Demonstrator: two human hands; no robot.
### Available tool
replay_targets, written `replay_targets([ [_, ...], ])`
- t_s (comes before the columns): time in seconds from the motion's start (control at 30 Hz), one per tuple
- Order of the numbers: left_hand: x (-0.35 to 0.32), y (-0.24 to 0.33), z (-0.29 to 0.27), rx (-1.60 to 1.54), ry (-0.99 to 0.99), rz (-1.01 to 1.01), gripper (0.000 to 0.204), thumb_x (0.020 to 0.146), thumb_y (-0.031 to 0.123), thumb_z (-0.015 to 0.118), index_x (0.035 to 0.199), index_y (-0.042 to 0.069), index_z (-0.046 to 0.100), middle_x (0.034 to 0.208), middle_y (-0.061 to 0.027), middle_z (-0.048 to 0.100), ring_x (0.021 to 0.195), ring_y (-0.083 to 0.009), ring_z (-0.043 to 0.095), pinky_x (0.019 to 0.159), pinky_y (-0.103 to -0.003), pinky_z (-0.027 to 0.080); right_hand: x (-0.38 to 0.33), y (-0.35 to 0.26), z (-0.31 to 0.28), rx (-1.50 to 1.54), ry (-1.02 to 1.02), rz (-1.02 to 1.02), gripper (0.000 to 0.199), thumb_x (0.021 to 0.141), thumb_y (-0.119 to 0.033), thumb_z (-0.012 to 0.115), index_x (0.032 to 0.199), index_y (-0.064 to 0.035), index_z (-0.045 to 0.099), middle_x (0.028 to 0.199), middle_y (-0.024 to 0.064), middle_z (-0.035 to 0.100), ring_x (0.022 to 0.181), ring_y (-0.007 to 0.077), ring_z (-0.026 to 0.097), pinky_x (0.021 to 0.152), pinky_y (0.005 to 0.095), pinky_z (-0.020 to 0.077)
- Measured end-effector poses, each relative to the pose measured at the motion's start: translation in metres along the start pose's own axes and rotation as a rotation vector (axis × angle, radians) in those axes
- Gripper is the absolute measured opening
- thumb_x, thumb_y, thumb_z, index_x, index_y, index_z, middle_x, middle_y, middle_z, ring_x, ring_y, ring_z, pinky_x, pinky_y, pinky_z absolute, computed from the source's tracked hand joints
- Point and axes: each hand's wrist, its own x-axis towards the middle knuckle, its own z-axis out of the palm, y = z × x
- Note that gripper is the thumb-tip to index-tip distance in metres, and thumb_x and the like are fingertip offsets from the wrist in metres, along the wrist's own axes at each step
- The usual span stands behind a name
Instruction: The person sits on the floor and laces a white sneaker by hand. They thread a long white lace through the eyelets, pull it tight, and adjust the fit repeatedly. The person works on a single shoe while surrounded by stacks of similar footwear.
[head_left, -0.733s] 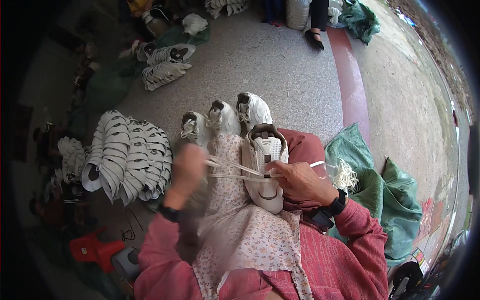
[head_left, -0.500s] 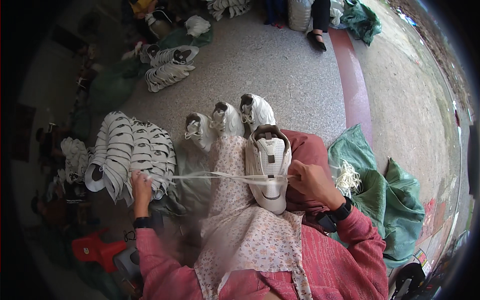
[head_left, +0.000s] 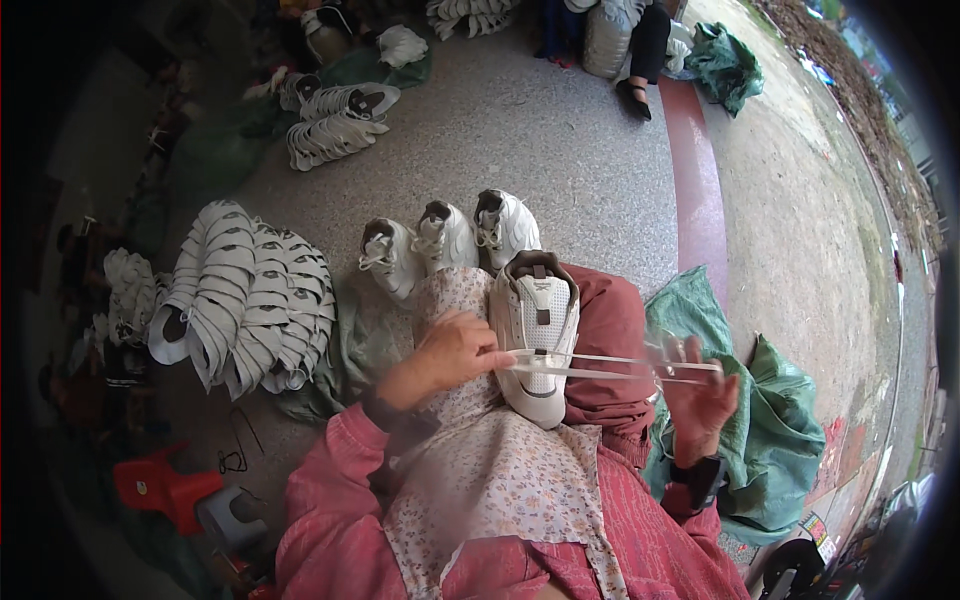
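Note:
A white sneaker (head_left: 537,395) rests on my lap, its toe toward me and its dark-lined opening facing away. White shoelace (head_left: 605,368) strands cross over its front. My left hand (head_left: 455,355) is closed beside the shoe, with thumb and fingertips pinching the lace at the eyelet area. To the right, my right hand (head_left: 698,400) is raised over the green sack, its fingers bent with the lace strands drawn taut across them; motion blurs the fingertips. How the lace passes through the eyelets is too small to tell.
Three laced white sneakers (head_left: 440,238) stand just beyond my knees. Stacked shoe uppers (head_left: 255,300) sit on the left. Green sacks (head_left: 775,420) lie on the right, a red stool (head_left: 165,485) at lower left. A person's foot (head_left: 634,98) is on the far floor.
My left hand has come in from the far left to the shoe. My right hand has moved out to the right, drawing the lace strands that way.

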Motion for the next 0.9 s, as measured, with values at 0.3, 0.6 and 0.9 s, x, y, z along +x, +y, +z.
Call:
replay_targets([
  [0.3, -0.018, -0.015, -0.006, -0.743, -0.030, -0.304, 0.027, 0.095, 0.029, 0.066, 0.081, 0.006, 0.070, 0.074, -0.0010, 0.061, 0.068, -0.0173, 0.059, 0.072, -0.032, 0.047, -0.043, -0.139, -0.057, 0.391, 0.046, -0.505, 0.016, 0.092, -0.015, 0.068, 0.106, -0.0072, 0.068, 0.113, 0.0066, 0.066, 0.112, 0.0228, 0.057, 0.118, 0.0554, 0.0234],
  [0.6, -0.171, -0.110, -0.068, -2.063, 0.846, -0.133, 0.029, 0.108, 0.026, 0.044, 0.089, 0.008, 0.056, 0.057, 0.0052, 0.028, 0.049, -0.0073, 0.029, 0.054, -0.026, 0.033, -0.117, -0.198, -0.231, 0.200, 0.451, -0.371, 0.040, 0.097, -0.031, 0.058, 0.119, 0.0011, 0.064, 0.120, 0.0149, 0.068, 0.121, 0.0316, 0.059, 0.113, 0.0538, 0.0355],
  [0.9, -0.336, -0.178, -0.095, -1.793, 1.588, -0.294, 0.023, 0.106, 0.024, 0.047, 0.099, 0.006, 0.060, 0.064, 0.0042, 0.036, 0.056, -0.0091, 0.036, 0.060, -0.027, 0.037, -0.110, -0.181, -0.275, 0.231, 1.024, -0.477, 0.043, 0.098, -0.027, 0.057, 0.126, 0.0041, 0.059, 0.128, 0.0219, 0.061, 0.120, 0.0366, 0.058, 0.105, 0.0550, 0.0457],
])
